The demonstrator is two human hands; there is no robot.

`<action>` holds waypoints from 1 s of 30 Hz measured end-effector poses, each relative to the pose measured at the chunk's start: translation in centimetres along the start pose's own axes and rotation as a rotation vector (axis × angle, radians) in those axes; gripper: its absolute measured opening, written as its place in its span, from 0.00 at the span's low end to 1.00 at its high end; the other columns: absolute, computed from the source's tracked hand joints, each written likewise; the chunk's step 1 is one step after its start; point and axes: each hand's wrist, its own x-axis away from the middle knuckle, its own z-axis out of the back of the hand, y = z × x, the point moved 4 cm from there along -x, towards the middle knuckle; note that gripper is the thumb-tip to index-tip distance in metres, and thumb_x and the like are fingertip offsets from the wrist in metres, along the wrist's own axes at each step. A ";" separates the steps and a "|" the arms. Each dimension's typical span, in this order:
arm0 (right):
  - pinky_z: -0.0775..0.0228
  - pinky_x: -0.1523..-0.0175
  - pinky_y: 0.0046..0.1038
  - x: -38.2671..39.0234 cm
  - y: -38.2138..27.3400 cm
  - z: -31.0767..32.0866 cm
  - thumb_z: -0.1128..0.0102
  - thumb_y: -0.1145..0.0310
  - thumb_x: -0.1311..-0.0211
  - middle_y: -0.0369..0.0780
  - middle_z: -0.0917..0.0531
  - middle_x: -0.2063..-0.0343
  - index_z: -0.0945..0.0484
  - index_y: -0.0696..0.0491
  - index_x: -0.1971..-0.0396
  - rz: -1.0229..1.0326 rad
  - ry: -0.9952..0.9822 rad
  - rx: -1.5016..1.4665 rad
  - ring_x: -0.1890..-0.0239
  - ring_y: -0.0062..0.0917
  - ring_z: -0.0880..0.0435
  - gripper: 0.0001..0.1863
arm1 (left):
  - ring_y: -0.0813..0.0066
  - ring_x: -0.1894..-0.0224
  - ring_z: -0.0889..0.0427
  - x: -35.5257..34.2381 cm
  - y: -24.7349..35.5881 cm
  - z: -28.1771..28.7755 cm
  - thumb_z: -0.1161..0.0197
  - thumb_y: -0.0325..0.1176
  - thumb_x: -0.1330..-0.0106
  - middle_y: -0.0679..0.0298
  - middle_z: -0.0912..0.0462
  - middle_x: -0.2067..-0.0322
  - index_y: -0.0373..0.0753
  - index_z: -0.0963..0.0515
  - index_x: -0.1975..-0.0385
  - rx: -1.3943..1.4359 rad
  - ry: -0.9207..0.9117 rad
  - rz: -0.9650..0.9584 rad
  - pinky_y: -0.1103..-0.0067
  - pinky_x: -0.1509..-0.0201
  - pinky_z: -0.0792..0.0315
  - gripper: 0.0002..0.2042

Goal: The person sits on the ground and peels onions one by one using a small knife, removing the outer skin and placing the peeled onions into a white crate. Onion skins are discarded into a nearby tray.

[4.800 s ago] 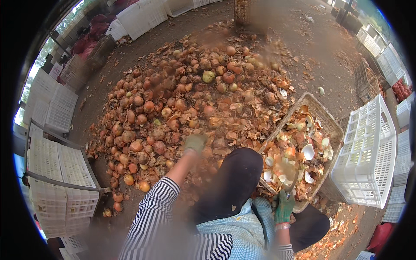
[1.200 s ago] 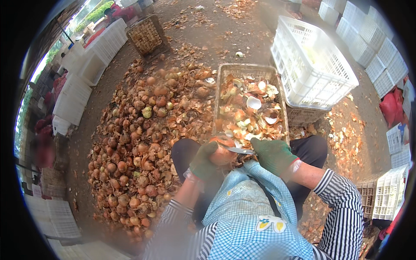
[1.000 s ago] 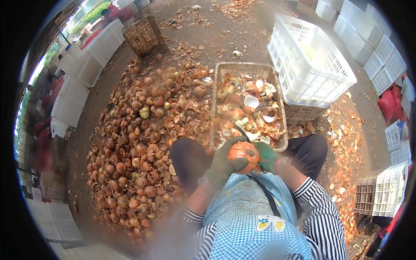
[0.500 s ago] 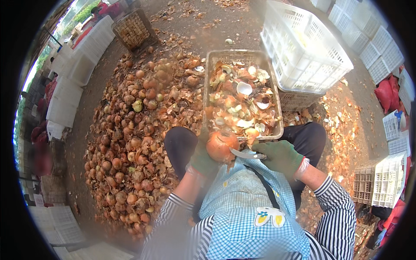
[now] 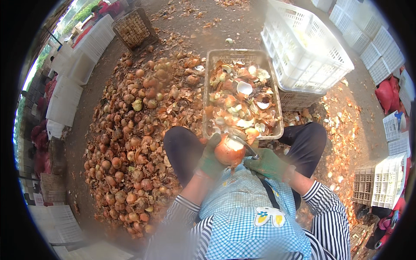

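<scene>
Around you, a brown earthen floor (image 5: 216,37) is lying strewn with dry skins, and pale crates are lining its left and right edges. A broad heap of unpeeled onions (image 5: 134,149) is covering the floor to your left.

You are sitting with your knees apart, wearing a blue checked apron (image 5: 242,208). Your gloved left hand (image 5: 211,159) is grasping an onion (image 5: 229,151) from its left side, with a pale cut patch showing at its top. Your gloved right hand (image 5: 269,164) is clenching the handle of a knife (image 5: 254,154), its blade reaching to the onion's upper right side; whether it is touching, you cannot tell from here.

The onion is sitting in your grasp just before the near edge of a shallow tan crate (image 5: 238,52), toward its near left corner. That crate is holding a jumble of peelings (image 5: 244,88). Just beyond its right edge, a tall white crate (image 5: 297,65) is standing on a brownish crate (image 5: 299,101).
</scene>
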 end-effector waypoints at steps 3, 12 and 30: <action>0.26 0.69 0.25 1.2 -0.9 -1.7 0.39 0.61 0.35 0.40 0.19 0.76 0.26 0.59 0.44 -0.194 -0.048 -0.294 0.77 0.20 0.20 0.24 | 0.55 0.43 0.22 -0.3 0.1 0.7 0.33 0.58 0.42 0.50 0.23 0.43 0.35 0.33 0.38 -0.017 0.070 -0.005 0.58 0.38 0.26 0.39; 0.23 0.67 0.31 2.8 -3.9 1.5 0.32 0.53 0.40 0.43 0.14 0.71 0.25 0.54 0.43 0.508 0.452 0.427 0.70 0.33 0.13 0.29 | 0.51 0.39 0.26 -0.7 0.8 3.4 0.34 0.45 0.35 0.48 0.28 0.40 0.32 0.35 0.37 -0.184 0.135 0.151 0.57 0.34 0.30 0.32; 0.48 0.88 0.18 -0.3 -6.3 4.1 0.49 0.55 0.30 0.32 0.26 0.84 0.23 0.55 0.64 0.149 -0.067 -0.992 0.91 0.15 0.37 0.17 | 0.61 0.42 0.22 1.1 5.5 -6.0 0.23 0.40 0.53 0.50 0.23 0.44 0.26 0.35 0.37 -0.839 0.009 0.103 0.67 0.37 0.26 0.43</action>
